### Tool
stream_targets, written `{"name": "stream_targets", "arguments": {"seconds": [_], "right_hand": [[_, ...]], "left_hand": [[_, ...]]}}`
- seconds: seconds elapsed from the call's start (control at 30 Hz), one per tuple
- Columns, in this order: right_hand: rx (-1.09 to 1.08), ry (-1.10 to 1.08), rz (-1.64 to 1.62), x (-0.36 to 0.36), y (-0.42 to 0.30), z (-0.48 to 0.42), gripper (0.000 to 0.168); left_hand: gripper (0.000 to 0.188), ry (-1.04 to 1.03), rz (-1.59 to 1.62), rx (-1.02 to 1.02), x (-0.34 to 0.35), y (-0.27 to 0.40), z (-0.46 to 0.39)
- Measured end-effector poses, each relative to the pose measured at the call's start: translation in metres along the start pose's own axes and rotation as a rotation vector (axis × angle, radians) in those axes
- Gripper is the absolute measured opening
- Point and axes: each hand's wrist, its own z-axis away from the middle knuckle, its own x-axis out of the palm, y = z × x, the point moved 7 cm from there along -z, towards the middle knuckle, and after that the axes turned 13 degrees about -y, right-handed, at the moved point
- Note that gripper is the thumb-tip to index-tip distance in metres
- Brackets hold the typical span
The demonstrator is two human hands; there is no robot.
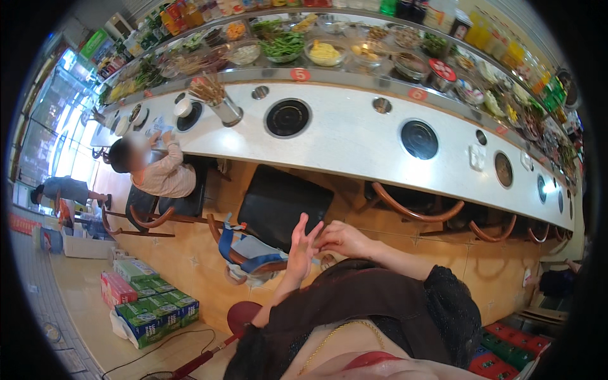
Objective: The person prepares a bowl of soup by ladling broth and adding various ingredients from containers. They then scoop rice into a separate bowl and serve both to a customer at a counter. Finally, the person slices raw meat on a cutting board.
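Observation:
My left hand (300,249) is raised in front of my body with its fingers spread apart. Beside it, my right hand (343,240) has its fingers bent together and meets the left hand near the finger bases. Whether anything small sits between those fingertips is too unclear to see. Behind both hands is a chair with a black seat (285,199). A blue and grey strapped bag (254,251) hangs over its curved wooden back, just left of my left hand.
A long white counter (342,147) with round black hot plates (288,118) runs across. Above it, shelves carry bowls of food (325,51) and bottles. A seated child (161,166) is at the left. Wooden-backed chairs (418,213) line the counter; packaged boxes (156,313) stand on the floor.

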Motion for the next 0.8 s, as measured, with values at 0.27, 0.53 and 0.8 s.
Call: {"name": "stream_targets", "arguments": {"seconds": [0.27,0.53,0.8], "right_hand": [[0.326,0.466,0.177,-0.051,-0.036,0.225,0.008],[0.768,1.221,-0.138,-0.028,-0.081,0.587,0.007],[0.555,1.867,-0.654,0.005,-0.101,0.824,0.013]], "left_hand": [[0.066,-0.478,0.097,-0.432,0.185,-0.103,-0.039],[0.050,-1.019,0.058,-0.826,0.470,-0.274,-0.010],[0.038,-1.050,-0.337,-0.946,0.606,-0.422,-0.035]]}}
